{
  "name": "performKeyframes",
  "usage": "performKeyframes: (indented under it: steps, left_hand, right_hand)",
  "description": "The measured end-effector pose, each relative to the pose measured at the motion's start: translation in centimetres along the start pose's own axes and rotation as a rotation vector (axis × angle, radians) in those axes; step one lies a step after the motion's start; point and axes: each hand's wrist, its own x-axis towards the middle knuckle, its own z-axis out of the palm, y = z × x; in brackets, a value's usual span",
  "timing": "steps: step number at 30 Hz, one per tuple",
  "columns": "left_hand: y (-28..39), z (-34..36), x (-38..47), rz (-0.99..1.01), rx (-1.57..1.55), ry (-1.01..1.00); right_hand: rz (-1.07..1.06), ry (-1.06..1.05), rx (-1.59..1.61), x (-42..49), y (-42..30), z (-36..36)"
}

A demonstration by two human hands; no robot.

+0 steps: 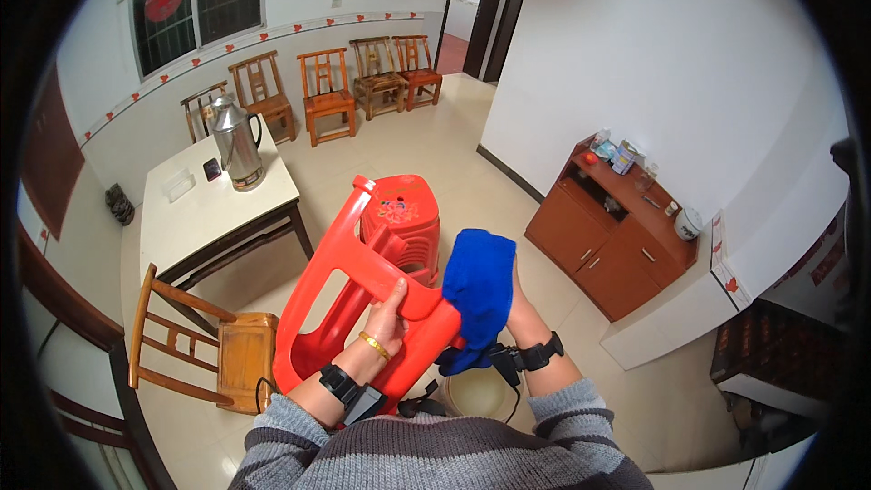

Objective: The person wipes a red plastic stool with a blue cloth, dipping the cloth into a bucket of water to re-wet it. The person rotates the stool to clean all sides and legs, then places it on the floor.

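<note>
A red plastic stool [371, 265] is tipped on its side in front of my body. My left hand [389, 320] grips one of its edges, with the thumb laid on top. My right hand [520, 303] holds a blue cloth [480, 279], which rests against the stool's right end and hides most of the fingers. Below the cloth, close to my body, a pale bucket [478, 393] stands on the floor. Just beyond the held stool is a stack of red plastic stools [408, 207] with a flower print on the top seat.
A white-topped table [197, 224] at left bears a metal thermos jug [235, 143], a phone [212, 169] and a clear box [178, 185]. A wooden chair [245, 357] stands at near left. Several chairs [328, 99] line the far wall. A brown cabinet [599, 238] stands right.
</note>
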Motion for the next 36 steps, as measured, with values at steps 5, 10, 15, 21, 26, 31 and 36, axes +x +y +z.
performKeyframes:
  steps: [5,10,15,21,26,31,36]
  left_hand:
    - [0.1,0.2,-0.5,0.024,0.032,0.002]
    - [0.5,1.0,-1.1,0.017,0.032,-0.008]
    - [0.7,0.6,-1.0,-0.044,0.064,0.083]
    - [0.4,-0.6,-0.3,-0.039,0.056,-0.047]
    - [2.7,-1.8,0.4,-0.018,-0.065,0.000]
    - [3.1,-1.7,0.1,-0.054,-0.040,0.010]
    - [2.1,0.5,-1.2,0.008,0.025,0.033]
  right_hand:
    - [-0.382,-0.106,-0.246,0.7,2.1,-1.4]
    - [-0.350,-0.202,-0.016,0.6,3.5,-2.0]
    - [0.136,-0.174,0.194,0.0,1.8,-0.5]
    - [-0.073,-0.141,0.028,0.7,2.8,-3.1]
    - [0.048,0.226,0.124,-0.9,2.7,-4.7]
    - [-0.168,0.129,0.085,-1.4,-0.7,-2.9]
    - [-0.047,0.200,-0.024,-0.1,-1.6,-0.4]
